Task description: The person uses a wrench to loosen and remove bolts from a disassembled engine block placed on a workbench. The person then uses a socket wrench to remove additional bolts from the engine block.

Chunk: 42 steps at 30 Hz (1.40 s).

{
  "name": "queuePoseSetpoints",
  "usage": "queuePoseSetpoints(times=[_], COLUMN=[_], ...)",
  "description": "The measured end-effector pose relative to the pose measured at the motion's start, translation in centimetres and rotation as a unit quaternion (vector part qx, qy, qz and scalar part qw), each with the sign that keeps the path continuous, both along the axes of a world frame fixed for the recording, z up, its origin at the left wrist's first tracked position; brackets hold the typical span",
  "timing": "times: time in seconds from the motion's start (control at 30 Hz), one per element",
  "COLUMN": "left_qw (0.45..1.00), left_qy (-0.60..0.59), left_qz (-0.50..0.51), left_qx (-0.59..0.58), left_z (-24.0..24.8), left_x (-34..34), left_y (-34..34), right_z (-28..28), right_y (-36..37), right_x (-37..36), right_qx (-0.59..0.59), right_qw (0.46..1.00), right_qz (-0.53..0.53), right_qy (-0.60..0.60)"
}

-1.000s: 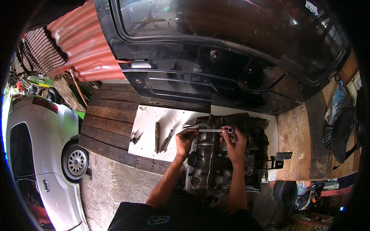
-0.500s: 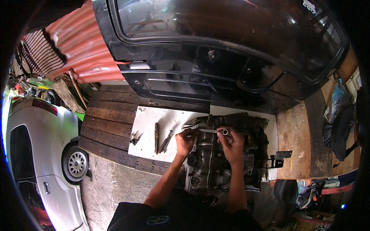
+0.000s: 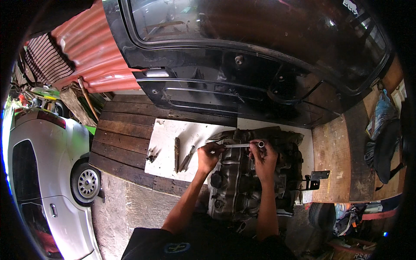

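Above an engine lying on a white board, I hold a silver wrench level in both hands. My left hand is closed on its left end. The fingers of my right hand pinch the shaft near the round, socket-like end, which sticks up past them. My left fingers hide the other end. Left of the engine, on the board, lie a long dirty bar, some slim dark hand tools and several small dark parts.
A black vehicle door panel with a window stands behind the bench. At the engine's right a black metal bracket juts out. Dark bags hang at far right. A silver car is parked at left.
My right hand has shifted right and slightly up, baring more of the wrench's shaft. My left hand stays nearly in place.
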<state>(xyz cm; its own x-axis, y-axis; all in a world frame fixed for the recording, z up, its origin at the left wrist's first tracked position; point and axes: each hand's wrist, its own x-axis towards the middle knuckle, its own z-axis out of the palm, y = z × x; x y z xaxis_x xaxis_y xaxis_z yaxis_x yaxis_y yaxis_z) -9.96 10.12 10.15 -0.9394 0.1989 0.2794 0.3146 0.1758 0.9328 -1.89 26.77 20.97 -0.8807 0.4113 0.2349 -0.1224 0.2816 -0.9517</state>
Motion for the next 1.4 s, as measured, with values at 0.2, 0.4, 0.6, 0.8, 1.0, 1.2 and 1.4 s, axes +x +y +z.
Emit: queuePoseSetpoints(times=[0.2, 0.4, 0.6, 0.8, 1.0, 1.2, 1.4], left_qw=[0.998, 1.0, 0.999, 0.998, 0.979, 0.965, 0.969], left_qy=[-0.045, -0.016, -0.015, -0.056, -0.152, -0.178, -0.172], left_qz=[0.022, 0.015, 0.012, 0.004, -0.044, -0.057, -0.039], left_qx=[0.039, -0.009, 0.029, 0.031, 0.128, 0.186, 0.173], left_z=[0.9, -0.4, -0.8, -0.4, -0.2, -1.3, -1.6], left_x=[0.2, 0.0, 0.0, 0.0, 0.2, 0.2, 0.3], left_y=[0.8, 0.7, 1.0, 0.9, 0.2, 0.0, 0.3], right_z=[0.9, 1.3, 1.7, 0.9, 1.3, 1.1, 1.5], right_y=[-0.3, 0.4, 0.4, 0.9, 0.1, 0.1, -0.3], right_x=[-0.6, -1.3, -2.5, -3.9, -4.8, -4.6, -4.6], right_qx=[0.002, 0.021, 0.026, 0.007, -0.006, -0.021, -0.011], right_qw=[1.0, 0.999, 0.999, 0.998, 0.998, 0.998, 0.999], right_qz=[-0.003, -0.017, -0.016, -0.032, -0.017, -0.032, -0.021], right_qy=[-0.016, -0.042, -0.037, -0.048, -0.057, -0.047, -0.024])
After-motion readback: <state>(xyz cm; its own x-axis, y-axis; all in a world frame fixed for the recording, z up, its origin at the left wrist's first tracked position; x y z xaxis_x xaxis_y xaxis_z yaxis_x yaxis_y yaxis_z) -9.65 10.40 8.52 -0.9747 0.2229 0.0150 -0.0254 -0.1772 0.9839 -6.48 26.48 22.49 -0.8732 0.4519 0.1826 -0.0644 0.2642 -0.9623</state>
